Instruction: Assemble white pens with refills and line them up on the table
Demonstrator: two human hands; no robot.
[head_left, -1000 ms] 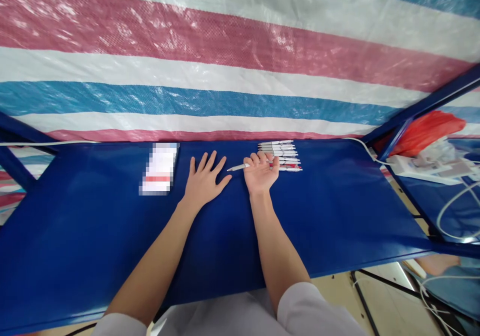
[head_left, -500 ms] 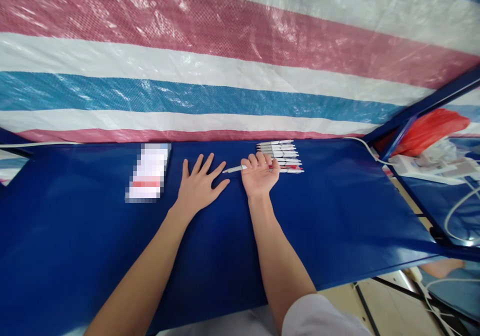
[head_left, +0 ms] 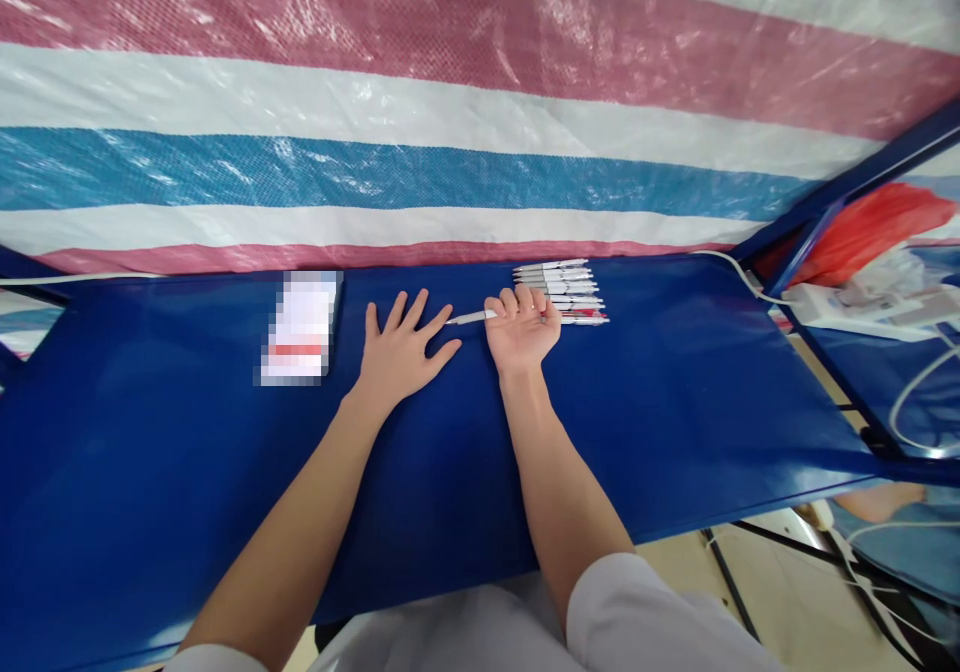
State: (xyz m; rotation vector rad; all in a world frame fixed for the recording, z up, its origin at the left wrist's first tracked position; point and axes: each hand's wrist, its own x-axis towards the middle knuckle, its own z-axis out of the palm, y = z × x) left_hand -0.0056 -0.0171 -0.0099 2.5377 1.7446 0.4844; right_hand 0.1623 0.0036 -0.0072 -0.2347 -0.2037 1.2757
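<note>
My left hand (head_left: 397, 357) lies palm down on the blue tabletop (head_left: 420, 512), its fingers spread and nothing in it. Turned palm up, my right hand (head_left: 523, 337) has its fingers curled over a white pen (head_left: 470, 318). The pen's grey tip points left, close to the index finger of my left hand, and the palm and fingers hide its middle. Behind and to the right of my right hand, several white pens (head_left: 555, 275) lie side by side in a row, tips to the left. One pen (head_left: 589, 313) in that row shows red.
A blurred-out white rectangular item with a red band (head_left: 296, 332) lies left of my left hand. Striped plastic sheeting (head_left: 450, 172) hangs along the back edge. At the right are a blue frame post (head_left: 810, 237), a red plastic bag (head_left: 877, 232) and white cables (head_left: 900, 412).
The camera view has tilted slightly, so the table appears a little higher. Both hands and the pen keep nearly the same places on the table.
</note>
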